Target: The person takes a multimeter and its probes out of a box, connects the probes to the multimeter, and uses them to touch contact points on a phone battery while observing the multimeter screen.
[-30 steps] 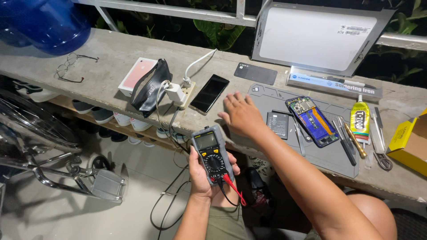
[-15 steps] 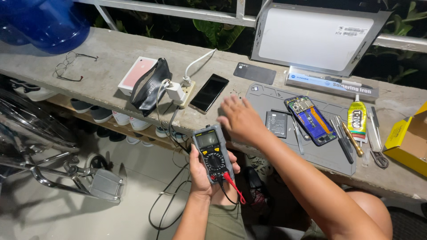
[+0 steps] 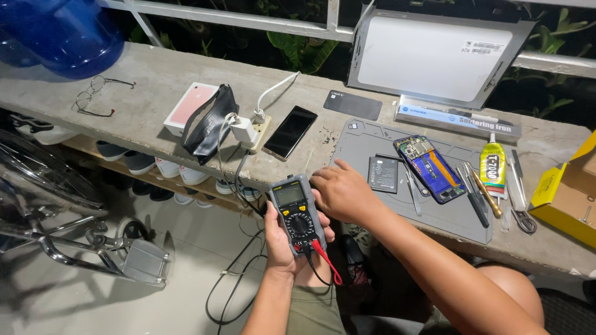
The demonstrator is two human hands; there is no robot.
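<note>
Concrete counter (image 3: 155, 93): grey work mat (image 3: 372, 139) carrying an opened phone (image 3: 429, 169), small dark battery (image 3: 383, 174), tweezers and drivers (image 3: 475, 195), glue tube (image 3: 492, 165). Also a black phone (image 3: 290, 131), white charger (image 3: 243, 131), pink box (image 3: 189, 107), spectacles (image 3: 93, 96), yellow box (image 3: 568, 195). Left hand (image 3: 282, 245) was raised below the counter edge, palm up, fingers wrapped around a multimeter (image 3: 298, 214). Right hand (image 3: 341, 192) lay loosely curled, touching the multimeter's right side, holding nothing else. Red and black leads (image 3: 326, 260) hung from its lower end.
</note>
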